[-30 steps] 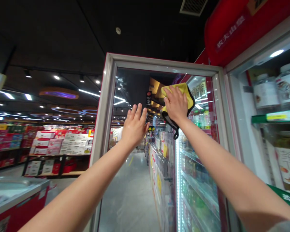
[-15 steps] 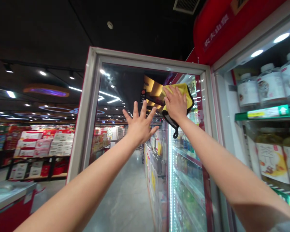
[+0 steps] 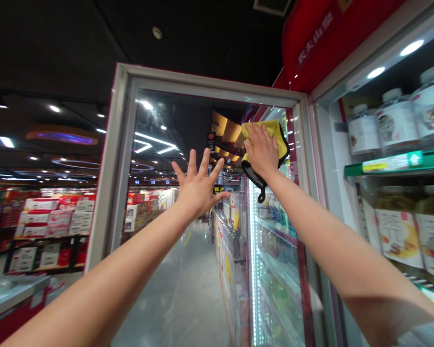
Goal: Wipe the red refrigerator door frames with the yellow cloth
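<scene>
My left hand [image 3: 197, 189] is stretched out toward the glass door [image 3: 188, 115], palm forward and fingers spread, with nothing in it. Whether its palm touches the pane I cannot tell. At the pane's upper right, my right hand [image 3: 262, 150] lies over a yellow cleaning cloth [image 3: 282, 147] and holds it flat against the glass. The cloth has a dark edging, a grey underside folded out below, and a small black loop hanging from its lower corner. The door stands open in its pale metal frame, hinged on the right to a red drinks fridge [image 3: 311, 29].
Bottles with white labels [image 3: 398, 120] fill the fridge shelves on the right, behind a green shelf edge [image 3: 394, 165]. Stacked boxes [image 3: 39, 217] stand on shelving at the left. A counter with a red side [image 3: 18, 308] is at the lower left. Lit shelves show in the glass.
The camera view has shifted, so door and fridge sit slightly further left. My left hand is also further left in the picture. My right hand and the cloth stay at the pane's upper right.
</scene>
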The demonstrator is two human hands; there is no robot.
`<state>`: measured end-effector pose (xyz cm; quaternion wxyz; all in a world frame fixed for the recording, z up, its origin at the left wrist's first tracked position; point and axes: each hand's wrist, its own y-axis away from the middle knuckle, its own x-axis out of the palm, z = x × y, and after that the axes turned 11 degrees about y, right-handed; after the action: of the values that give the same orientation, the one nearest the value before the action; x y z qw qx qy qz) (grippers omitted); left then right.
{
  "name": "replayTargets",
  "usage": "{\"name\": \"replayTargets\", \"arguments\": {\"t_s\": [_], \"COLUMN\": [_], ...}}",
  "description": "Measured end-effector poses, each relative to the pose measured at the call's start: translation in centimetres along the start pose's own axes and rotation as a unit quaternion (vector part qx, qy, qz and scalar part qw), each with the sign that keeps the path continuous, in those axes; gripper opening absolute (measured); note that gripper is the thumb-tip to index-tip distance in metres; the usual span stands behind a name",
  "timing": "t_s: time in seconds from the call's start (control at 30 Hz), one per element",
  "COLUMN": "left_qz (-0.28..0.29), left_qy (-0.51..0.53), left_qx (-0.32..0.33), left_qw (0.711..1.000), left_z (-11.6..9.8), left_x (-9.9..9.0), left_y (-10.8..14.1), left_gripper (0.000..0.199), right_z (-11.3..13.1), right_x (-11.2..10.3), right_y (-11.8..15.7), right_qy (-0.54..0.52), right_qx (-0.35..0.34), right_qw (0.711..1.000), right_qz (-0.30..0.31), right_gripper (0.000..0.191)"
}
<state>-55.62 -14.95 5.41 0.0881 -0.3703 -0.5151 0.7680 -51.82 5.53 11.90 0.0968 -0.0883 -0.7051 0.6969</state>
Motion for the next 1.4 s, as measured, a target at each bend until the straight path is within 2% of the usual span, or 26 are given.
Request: {"name": "replayTargets", "arguments": {"t_s": [0.07,0.13,0.2,0.27,0.37,0.47,0.53,0.6,0.73,0.8,0.87,0.93,1.03,1.13,1.23,1.3,1.4], "left_qz": [0.006,0.007,0.004,-0.003,-0.019,-0.029,-0.034,-0.039,-0.039,-0.035,-0.033,-0.032,-0.026,-0.026,-0.022,-0.015,-0.011], "left_qy": [-0.003,-0.003,-0.004,-0.005,-0.002,0.001,0.005,0.011,0.022,0.023,0.021,0.02,0.023,0.024,0.026,0.029,0.032], "left_qx": [-0.003,-0.004,-0.002,0.001,0.004,0.011,0.015,0.018,0.019,0.018,0.017,0.014,0.011,0.01,0.009,0.009,0.013], "left_qw": [1.0,1.0,1.0,1.0,1.0,1.0,0.999,0.999,0.999,0.999,0.999,0.999,0.999,0.999,0.999,0.999,0.999], "left_z": [0.0,0.1,0.1,0.1,0.4,0.7,0.9,1.0,0.8,0.6,0.4,0.3,0.3,0.3,0.2,0.2,0.3], "left_x": [-0.1,0.0,0.0,0.1,0.3,0.5,0.6,0.7,0.5,0.4,0.3,0.3,0.3,0.4,0.5,0.5,0.5], "left_y": [0.0,0.0,-0.1,-0.1,-0.2,-0.3,-0.3,-0.4,-0.4,-0.4,-0.3,-0.3,-0.3,-0.3,-0.3,-0.3,-0.3], "left_gripper": [0.092,0.092,0.091,0.089,0.086,0.084,0.084,0.085,0.085,0.084,0.084,0.085,0.086,0.086,0.087,0.088,0.089], "right_z": [-1.2,-1.6,-1.2,-0.5,-0.7,-3.0,-5.1,-6.9,-8.9,-9.4,-9.8,-10.3,-10.8,-11.4,-12.3,-12.9,-13.5], "right_x": [0.0,0.1,0.3,0.5,0.7,0.7,0.9,1.1,1.4,0.8,-0.4,-1.9,-3.2,-2.6,-1.2,-0.6,-0.4], "right_y": [1.0,3.1,5.0,5.6,3.4,0.4,0.0,1.5,7.6,9.9,10.5,9.8,8.3,8.2,8.3,7.2,3.9], "right_qy": [-0.006,-0.003,0.003,0.005,0.014,0.037,0.048,0.044,0.015,0.002,-0.013,-0.011,0.043,0.091,0.096,0.093,0.083], "right_qx": [0.064,0.117,0.108,0.039,-0.036,-0.014,0.016,0.031,0.007,-0.019,-0.045,-0.051,-0.002,0.039,0.031,0.026,0.023], "right_qw": [0.998,0.992,0.993,0.999,0.999,0.999,0.998,0.998,0.997,0.997,0.997,0.995,0.992,0.991,0.994,0.995,0.996], "right_qz": [-0.021,-0.044,-0.049,-0.032,-0.015,-0.02,-0.028,-0.046,-0.076,-0.073,-0.069,-0.082,-0.122,-0.091,-0.037,-0.031,-0.034], "right_gripper": [0.05,0.047,0.044,0.042,0.044,0.048,0.051,0.053,0.052,0.048,0.045,0.043,0.041,0.045,0.049,0.051,0.052]}}
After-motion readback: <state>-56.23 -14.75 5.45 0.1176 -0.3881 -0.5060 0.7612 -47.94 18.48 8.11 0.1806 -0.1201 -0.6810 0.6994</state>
